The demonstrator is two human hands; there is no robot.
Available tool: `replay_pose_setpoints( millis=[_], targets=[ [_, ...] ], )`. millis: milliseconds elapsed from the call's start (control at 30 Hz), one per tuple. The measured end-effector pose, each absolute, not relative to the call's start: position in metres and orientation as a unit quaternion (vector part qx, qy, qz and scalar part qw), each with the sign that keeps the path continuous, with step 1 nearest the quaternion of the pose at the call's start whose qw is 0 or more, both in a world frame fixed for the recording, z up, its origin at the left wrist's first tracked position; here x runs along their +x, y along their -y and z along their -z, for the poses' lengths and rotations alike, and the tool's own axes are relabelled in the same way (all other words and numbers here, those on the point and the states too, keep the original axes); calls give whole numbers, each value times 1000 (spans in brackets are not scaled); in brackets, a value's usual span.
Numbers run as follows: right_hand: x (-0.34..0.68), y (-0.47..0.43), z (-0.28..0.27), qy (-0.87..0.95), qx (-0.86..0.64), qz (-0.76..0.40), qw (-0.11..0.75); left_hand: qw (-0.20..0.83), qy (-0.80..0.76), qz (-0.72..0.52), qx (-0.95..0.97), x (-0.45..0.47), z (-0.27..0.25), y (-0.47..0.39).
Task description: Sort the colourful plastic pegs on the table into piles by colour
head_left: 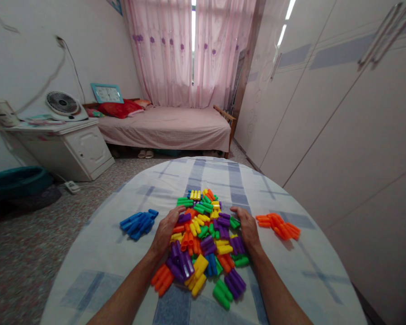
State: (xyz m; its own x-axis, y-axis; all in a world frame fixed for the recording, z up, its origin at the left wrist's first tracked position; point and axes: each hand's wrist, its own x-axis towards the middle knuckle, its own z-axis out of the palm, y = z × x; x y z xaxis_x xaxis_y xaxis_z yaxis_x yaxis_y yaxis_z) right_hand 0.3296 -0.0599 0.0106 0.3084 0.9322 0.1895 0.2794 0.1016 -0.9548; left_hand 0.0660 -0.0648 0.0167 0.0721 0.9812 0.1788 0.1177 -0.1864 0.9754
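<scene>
A heap of tube-shaped plastic building pieces (203,232) in purple, green, yellow, orange and some blue lies mid-table. Many look like short tubes joined side by side. Along the heap's left edge rests my left hand (166,228), open, fingers stretched forward beside purple and orange pieces. My right hand (247,225) lies along the right edge, open too, its fingers by a green piece (235,223). Neither hand grips anything; whether the palms touch the pieces is hard to tell. A blue pile (139,224) sits apart to the left, and an orange pile (279,225) to the right.
The round table (104,280) wears a blue-and-white checked cloth. Beyond it stand a bed (169,124) and pink curtains (162,58). White wardrobe doors (325,135) rise close on the right. A cabinet (88,151) with a fan (62,104) and a teal bin (18,180) are at left.
</scene>
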Motion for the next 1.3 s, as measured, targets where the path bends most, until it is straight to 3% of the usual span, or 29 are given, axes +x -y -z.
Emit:
replay_pose_setpoints(
  millis=[667,1100,1300],
  targets=[
    [334,55,-1,506,-588,-310,549,466,-450,-508,568,72,-24,71],
    [329,62,-5,648,-566,-289,419,407,-461,-482,624,71,-9,65],
    [332,60,-3,635,-565,-316,421,373,-470,-481,639,72,-3,61]
  ],
)
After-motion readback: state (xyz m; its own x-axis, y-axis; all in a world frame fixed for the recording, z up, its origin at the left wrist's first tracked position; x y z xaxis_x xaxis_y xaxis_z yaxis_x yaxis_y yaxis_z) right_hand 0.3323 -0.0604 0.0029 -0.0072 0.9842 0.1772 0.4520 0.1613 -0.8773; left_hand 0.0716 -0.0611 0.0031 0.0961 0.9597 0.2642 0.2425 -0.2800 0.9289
